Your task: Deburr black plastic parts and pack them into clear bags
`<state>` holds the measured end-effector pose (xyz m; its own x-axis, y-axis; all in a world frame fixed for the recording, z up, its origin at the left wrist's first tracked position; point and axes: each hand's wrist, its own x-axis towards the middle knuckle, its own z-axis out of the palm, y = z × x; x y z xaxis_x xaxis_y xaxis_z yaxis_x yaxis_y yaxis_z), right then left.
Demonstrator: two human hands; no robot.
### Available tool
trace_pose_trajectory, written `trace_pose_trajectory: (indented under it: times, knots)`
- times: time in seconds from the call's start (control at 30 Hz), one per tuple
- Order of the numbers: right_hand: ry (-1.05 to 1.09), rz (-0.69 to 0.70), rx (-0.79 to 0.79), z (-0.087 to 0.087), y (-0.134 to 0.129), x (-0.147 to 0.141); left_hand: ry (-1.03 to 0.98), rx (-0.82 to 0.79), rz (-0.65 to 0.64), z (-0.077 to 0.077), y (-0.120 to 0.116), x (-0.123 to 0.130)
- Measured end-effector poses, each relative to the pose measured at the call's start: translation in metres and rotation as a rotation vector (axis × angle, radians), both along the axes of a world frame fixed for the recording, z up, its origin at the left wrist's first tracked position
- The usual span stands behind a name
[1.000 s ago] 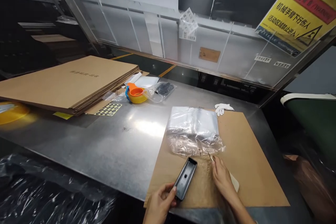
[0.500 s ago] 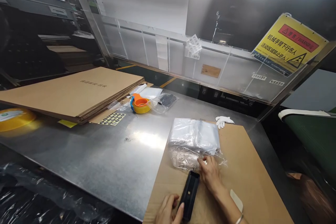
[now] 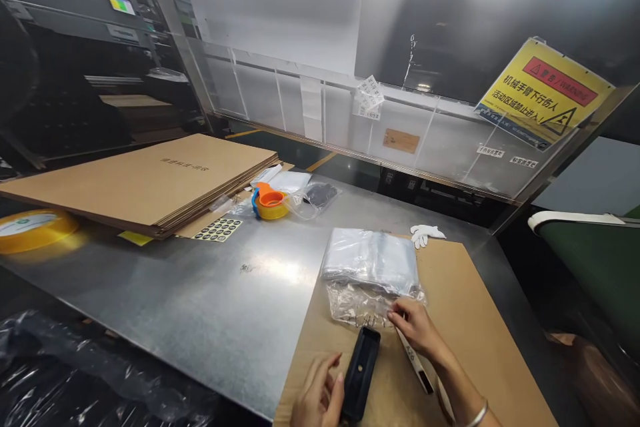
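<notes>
L hand [image 3: 320, 392] low in front, palm turned in, fingers loosely curled & well apart from thumb, nothing seen in grip; thumb just beside tray [image 3: 362, 373], can't tell if touching. R hand [image 3: 414, 325]: forearm in from lower R, 1 bracelet [image 3: 479, 413], fingers pointing L, tips drawn together by bag pack's [image 3: 371, 260] near edge; can't tell what they grip. 1 black tray, tilted a bit R, on cardboard sheet [image 3: 473, 320] between hands. 1 pale strip [image 3: 414, 359] mkd "A26", upper end under R hand. 1 bag pack beyond, on sheet, on desk [image 3: 215, 307]. Farther: 1 sticker sheet [image 3: 218, 229], 1 white glove [image 3: 427, 235], 1 tape dispenser [image 3: 271, 200], 1 cardboard stack [image 3: 145, 180]; no. of layers unclear. Far back, 1 yellow sign [image 3: 545, 93].
</notes>
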<state>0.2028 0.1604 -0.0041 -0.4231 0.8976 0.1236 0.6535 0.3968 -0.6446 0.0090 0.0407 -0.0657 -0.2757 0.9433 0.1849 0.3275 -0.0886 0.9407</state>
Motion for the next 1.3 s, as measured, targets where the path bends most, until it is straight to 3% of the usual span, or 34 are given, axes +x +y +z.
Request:
trace_pose_trajectory:
  times: [0.07,0.13,0.23,0.33,0.47,0.6,0.87,1.0,1.17,1.23,1.3]
  knots:
    - [0.081,0.045,-0.087,0.019,-0.020,0.003,0.031,0.133,-0.033,0.024,0.007,0.004]
    - [0.164,0.116,-0.192,0.036,-0.042,0.003,0.062,0.218,-0.191,0.048,0.017,0.006]
    - [0.308,0.168,-0.384,0.049,-0.066,0.004,-0.020,0.092,-0.613,0.075,0.033,0.008]
    - [0.478,0.061,-0.546,0.046,-0.074,0.007,-0.210,-0.140,-0.721,0.082,0.043,0.012]
    - [0.669,-0.162,-0.586,0.035,-0.078,0.012,-0.365,-0.259,-0.653,0.071,0.042,0.021]
    - [0.755,-0.216,-0.586,0.029,-0.088,0.009,-0.487,-0.315,-0.573,0.063,0.036,0.025]
    - [0.927,-0.405,-0.520,0.024,-0.078,0.009,-0.752,-0.485,-0.588,0.074,0.030,0.023]
    - [1.074,-0.438,-0.503,0.019,-0.080,0.003,-0.957,-0.518,-0.386,0.073,0.034,0.025]
    - [1.227,-0.317,-0.698,-0.020,-0.114,-0.026,-1.119,-0.383,-0.060,0.071,0.037,0.029]
    - [1.234,-0.300,-0.737,-0.033,-0.125,-0.041,-1.136,-0.338,-0.003,0.072,0.034,0.034]
    - [1.197,-0.359,-0.637,-0.037,-0.129,-0.054,-1.132,-0.295,0.018,0.073,0.029,0.040]
